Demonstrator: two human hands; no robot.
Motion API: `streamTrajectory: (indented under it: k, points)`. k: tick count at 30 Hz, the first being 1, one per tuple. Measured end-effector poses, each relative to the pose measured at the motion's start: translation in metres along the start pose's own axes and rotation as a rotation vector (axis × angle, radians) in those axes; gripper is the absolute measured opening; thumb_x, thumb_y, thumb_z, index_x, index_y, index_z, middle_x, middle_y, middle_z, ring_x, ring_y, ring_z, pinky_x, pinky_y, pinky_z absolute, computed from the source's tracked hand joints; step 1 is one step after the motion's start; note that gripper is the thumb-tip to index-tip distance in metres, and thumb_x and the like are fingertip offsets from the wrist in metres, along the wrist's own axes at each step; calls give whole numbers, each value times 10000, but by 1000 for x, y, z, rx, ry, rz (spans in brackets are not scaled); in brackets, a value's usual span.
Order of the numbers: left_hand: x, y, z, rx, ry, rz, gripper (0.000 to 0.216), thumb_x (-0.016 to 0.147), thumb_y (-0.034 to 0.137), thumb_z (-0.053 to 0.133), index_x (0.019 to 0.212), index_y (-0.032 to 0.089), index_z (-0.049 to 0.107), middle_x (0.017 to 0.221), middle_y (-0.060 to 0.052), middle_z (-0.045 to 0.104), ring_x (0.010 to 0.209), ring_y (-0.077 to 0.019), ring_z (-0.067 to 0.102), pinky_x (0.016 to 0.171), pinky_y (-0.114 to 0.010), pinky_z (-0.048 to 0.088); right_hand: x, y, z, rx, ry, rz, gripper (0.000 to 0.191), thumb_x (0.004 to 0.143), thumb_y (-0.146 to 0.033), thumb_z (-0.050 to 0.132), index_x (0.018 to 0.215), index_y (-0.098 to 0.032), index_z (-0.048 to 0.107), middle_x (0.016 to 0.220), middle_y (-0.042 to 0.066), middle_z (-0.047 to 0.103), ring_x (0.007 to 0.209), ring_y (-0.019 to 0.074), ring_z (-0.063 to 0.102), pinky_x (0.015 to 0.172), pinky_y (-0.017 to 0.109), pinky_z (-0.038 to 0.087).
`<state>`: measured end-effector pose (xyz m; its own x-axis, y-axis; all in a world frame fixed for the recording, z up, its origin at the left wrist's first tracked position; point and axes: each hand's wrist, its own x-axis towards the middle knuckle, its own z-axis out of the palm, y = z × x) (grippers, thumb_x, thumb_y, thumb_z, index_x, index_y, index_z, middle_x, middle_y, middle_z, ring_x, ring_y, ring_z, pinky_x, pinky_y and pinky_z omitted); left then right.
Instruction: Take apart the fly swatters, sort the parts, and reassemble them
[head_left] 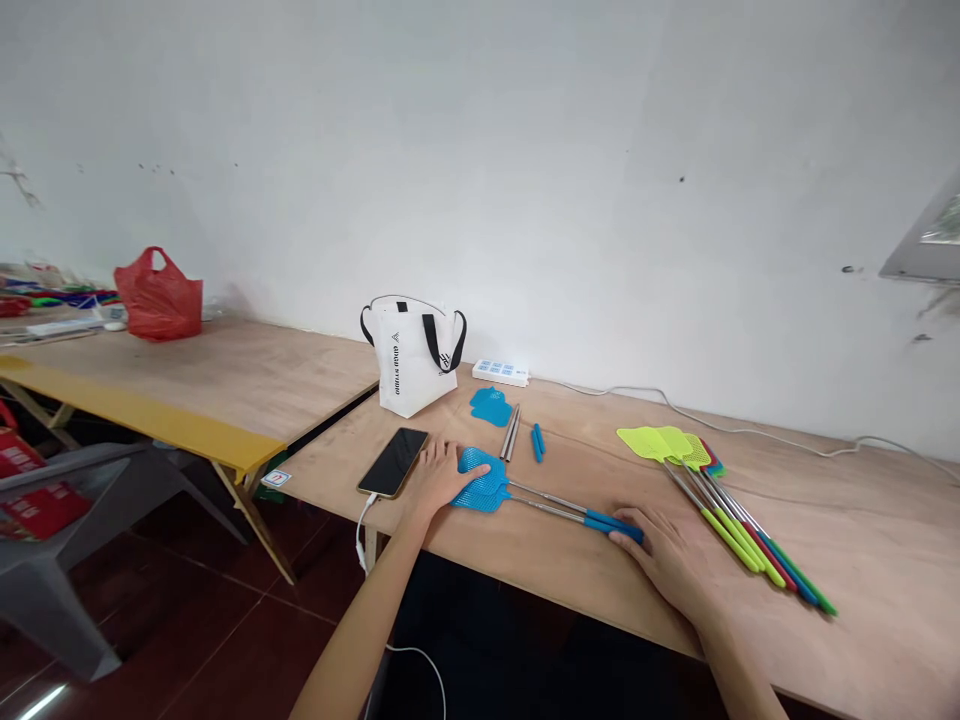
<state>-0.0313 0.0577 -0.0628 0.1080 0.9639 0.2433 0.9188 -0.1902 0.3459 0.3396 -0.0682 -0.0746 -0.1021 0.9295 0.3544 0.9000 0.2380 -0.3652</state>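
Two blue fly swatters (482, 492) lie side by side near the table's front edge, their heads overlapping. My left hand (439, 478) grips the heads at their left edge, thumb on top. At the other end, my right hand (664, 552) is closed around the ends of the blue handles. Behind them are loose blue swatter heads (492, 406), metal rods (511, 433) and short blue handles (538, 442). To the right, several finished swatters (720, 505) in yellow-green, red, blue and green lie fanned in a pile.
A phone (394, 462) with a white charging cable lies left of my left hand. Behind it stand a white bag (412, 360) with black handles and a white power strip (501, 373). Another table (225, 375) holds a red plastic bag (159, 298). A grey chair (67, 560) is below.
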Motion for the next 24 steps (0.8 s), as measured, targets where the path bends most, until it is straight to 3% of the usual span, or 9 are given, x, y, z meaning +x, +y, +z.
streamTrajectory:
  k: [5,11,16,24]
  points:
    - [-3,13,-9,-5,-21,-68,573,906,687,505,1105,162,620,1274,-189,644,1250,-377,554,1028,-480,419,0,-1,-3,-14,-24,-36,338,999,-527,439,1151,-314,652,1199,40,688,1136,263,635,1024,472,465]
    - [-6,19,-19,-57,-143,-75,484,973,542,460,1208,129,549,1249,-202,671,1139,-345,648,908,-384,481,1,-4,-4,-111,40,-61,318,1015,-476,418,1041,-276,664,1027,51,714,998,251,670,899,411,515]
    - [-8,18,-28,-104,-198,-58,538,901,539,586,1241,132,497,1249,-203,662,1147,-360,645,857,-369,495,0,-6,-4,-134,69,-76,312,1009,-488,432,988,-272,655,993,49,720,959,256,680,866,404,514]
    - [-4,7,-27,-161,-199,-31,468,799,556,692,1059,192,552,1104,-132,706,1054,-339,670,847,-381,506,-4,-2,-7,-94,43,-47,281,997,-491,459,965,-292,654,991,21,737,928,251,689,829,401,520]
